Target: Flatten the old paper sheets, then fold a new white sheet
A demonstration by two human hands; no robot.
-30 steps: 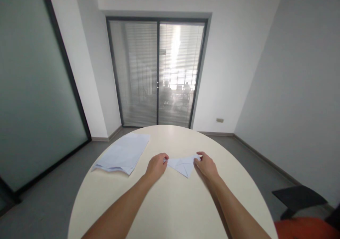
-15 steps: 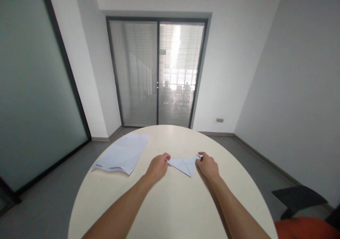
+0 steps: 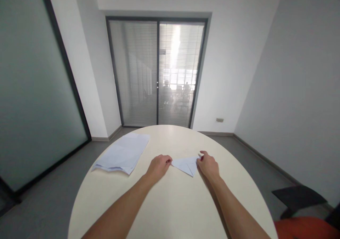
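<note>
A small piece of white folded paper, roughly triangular with crease lines, lies between my two hands over the round table. My left hand pinches its pointed left corner, with thumb and fingers closed together. At the wider right end, my right hand grips the edge between thumb and fingers. The fingertips of both hands cover the paper's ends. One corner of the paper points toward me.
A stack of white paper sheets with curled near edges lies on the table's left side. At the lower right stands a chair with a red seat and a black armrest. A glass door with blinds is beyond the table.
My left hand has shifted slightly to the right along with the paper's pointed end. The near corner of the paper has moved a little right. My right hand is almost where it was.
</note>
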